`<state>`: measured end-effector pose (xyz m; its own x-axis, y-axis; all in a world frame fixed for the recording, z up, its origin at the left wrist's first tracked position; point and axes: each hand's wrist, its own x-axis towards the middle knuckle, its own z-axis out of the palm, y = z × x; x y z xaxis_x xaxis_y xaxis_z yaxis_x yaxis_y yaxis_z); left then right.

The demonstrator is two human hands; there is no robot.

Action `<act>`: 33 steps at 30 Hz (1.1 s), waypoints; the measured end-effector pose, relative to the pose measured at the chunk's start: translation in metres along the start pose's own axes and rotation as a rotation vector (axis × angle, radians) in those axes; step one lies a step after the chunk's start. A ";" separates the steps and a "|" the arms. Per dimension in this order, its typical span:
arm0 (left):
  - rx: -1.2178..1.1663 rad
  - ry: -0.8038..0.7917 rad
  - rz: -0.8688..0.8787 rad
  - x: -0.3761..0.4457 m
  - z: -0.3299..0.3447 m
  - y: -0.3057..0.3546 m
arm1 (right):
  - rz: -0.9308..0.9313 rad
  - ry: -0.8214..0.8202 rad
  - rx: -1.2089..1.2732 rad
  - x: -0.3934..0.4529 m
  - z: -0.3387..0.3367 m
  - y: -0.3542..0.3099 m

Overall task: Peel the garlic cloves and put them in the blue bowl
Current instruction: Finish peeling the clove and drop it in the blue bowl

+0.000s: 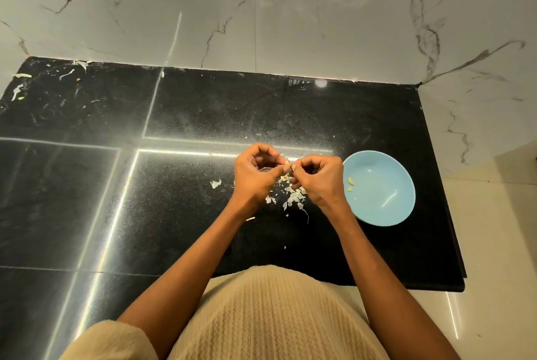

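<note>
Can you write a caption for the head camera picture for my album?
Both hands peel a garlic clove over scattered skins, beside the blue bowl holding peeled cloves.

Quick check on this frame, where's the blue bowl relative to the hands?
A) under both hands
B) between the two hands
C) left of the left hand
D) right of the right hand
D: the blue bowl sits on the black counter just beyond the right hand, while the left hand is on the far side; both pinch a garlic clove between them.
</note>
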<state>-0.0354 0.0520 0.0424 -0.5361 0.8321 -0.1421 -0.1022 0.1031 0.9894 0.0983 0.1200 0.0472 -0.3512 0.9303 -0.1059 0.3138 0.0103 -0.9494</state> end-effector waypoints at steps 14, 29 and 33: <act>-0.194 -0.007 -0.345 0.005 -0.001 -0.006 | 0.145 -0.062 -0.041 0.004 -0.005 0.011; -0.169 -0.210 -0.421 0.006 0.048 -0.003 | 0.147 0.246 -0.078 -0.006 -0.043 0.021; 0.098 -0.330 -0.269 0.001 0.066 -0.016 | 0.220 0.394 -0.161 -0.003 -0.071 0.041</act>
<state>0.0212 0.0875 0.0285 -0.2032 0.8964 -0.3939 -0.1136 0.3780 0.9188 0.1746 0.1440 0.0299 0.0905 0.9846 -0.1496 0.4867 -0.1748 -0.8559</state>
